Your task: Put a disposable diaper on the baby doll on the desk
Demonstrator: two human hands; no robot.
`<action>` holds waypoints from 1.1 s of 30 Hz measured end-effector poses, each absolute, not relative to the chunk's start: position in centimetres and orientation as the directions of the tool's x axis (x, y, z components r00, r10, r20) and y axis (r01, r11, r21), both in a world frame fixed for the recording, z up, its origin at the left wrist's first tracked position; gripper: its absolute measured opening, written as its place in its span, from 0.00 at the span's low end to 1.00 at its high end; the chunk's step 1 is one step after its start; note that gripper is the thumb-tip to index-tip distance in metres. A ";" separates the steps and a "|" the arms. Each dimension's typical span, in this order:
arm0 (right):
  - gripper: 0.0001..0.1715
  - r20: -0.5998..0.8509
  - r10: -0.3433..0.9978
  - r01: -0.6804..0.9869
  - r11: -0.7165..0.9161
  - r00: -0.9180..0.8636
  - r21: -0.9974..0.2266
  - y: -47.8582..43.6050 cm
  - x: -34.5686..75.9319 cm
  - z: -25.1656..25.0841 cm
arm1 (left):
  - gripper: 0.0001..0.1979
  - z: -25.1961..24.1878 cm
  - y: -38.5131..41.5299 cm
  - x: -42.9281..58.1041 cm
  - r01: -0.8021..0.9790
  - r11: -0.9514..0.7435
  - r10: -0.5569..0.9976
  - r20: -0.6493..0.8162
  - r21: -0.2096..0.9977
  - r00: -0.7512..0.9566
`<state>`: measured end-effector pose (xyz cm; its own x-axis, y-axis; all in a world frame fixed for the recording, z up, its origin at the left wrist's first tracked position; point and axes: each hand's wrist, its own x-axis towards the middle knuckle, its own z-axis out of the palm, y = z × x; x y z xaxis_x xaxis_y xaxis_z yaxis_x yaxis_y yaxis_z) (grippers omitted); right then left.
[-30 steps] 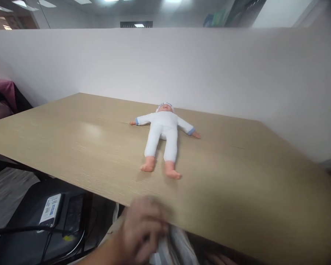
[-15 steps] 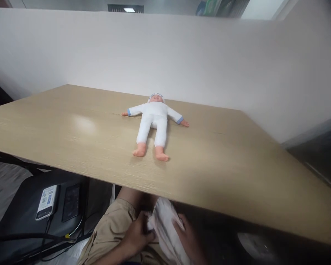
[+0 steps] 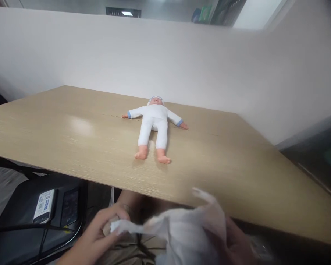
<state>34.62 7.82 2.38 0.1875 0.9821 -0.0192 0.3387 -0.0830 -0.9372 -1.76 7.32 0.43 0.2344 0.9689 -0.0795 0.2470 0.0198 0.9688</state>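
Note:
A white, soft, cloth-like piece stretches between my two hands over my lap, smeared by motion. My left hand pinches its narrow end between thumb and fingers. My right hand holds the opposite side; its fingers are mostly hidden behind the material. One thin tip of it stands up in front of the table edge. Beyond, a baby doll in a white suit with blue cuffs and a patterned cap lies face up on the table, arms spread, bare feet towards me.
At lower left a black chair carries a white power bank and a dark phone-like device, with cables around them. A pale partition wall rises behind the table.
Both hands have come up and moved apart, the left leftward and the right rightward. The white cloth-like piece, bunched low over the lap before, is now spread wider and higher.

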 end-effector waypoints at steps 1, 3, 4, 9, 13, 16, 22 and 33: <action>0.27 0.002 0.975 0.332 -0.074 0.222 -0.940 9.0 33.9 2.6 | 0.14 1.5 8.4 -2.5 0.271 -0.029 0.977 -0.030 0.962 0.210; 0.28 0.014 0.971 0.344 -0.071 0.239 -0.936 12.0 32.3 3.0 | 0.13 3.4 11.4 -3.6 0.299 -0.126 0.990 0.099 0.946 0.103; 0.29 0.021 0.976 0.359 -0.059 0.215 -0.931 13.7 31.5 3.1 | 0.13 4.1 13.1 -3.9 0.319 -0.179 0.984 0.175 0.931 0.039; 0.27 0.099 0.985 0.493 0.017 0.140 -0.870 21.4 29.2 2.6 | 0.17 5.9 21.3 -4.3 0.427 -0.209 0.971 0.239 0.880 -0.017; 0.32 0.092 0.972 0.585 -0.055 0.218 -0.809 23.1 30.7 0.9 | 0.21 5.8 24.6 -4.3 0.484 -0.167 0.985 0.162 0.859 0.053; 0.40 0.118 0.943 0.548 -0.077 0.312 -0.833 22.0 31.9 0.1 | 0.22 5.5 25.3 -4.5 0.528 -0.149 0.989 0.129 0.836 0.075; 0.28 0.559 0.825 0.769 0.303 0.084 -0.563 18.8 27.8 2.5 | 0.23 4.2 26.0 -5.6 0.487 -0.123 0.990 0.076 0.865 0.116; 0.42 0.129 0.873 0.778 0.479 -0.470 -0.406 20.2 22.1 3.1 | 0.20 5.1 28.7 -7.5 0.776 -0.302 0.952 0.217 0.553 0.216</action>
<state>22.07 20.23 3.11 -0.4697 0.8734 0.1291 0.7783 0.4786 -0.4065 -7.49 28.72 5.08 0.2160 0.9519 0.2174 0.7765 -0.3024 0.5528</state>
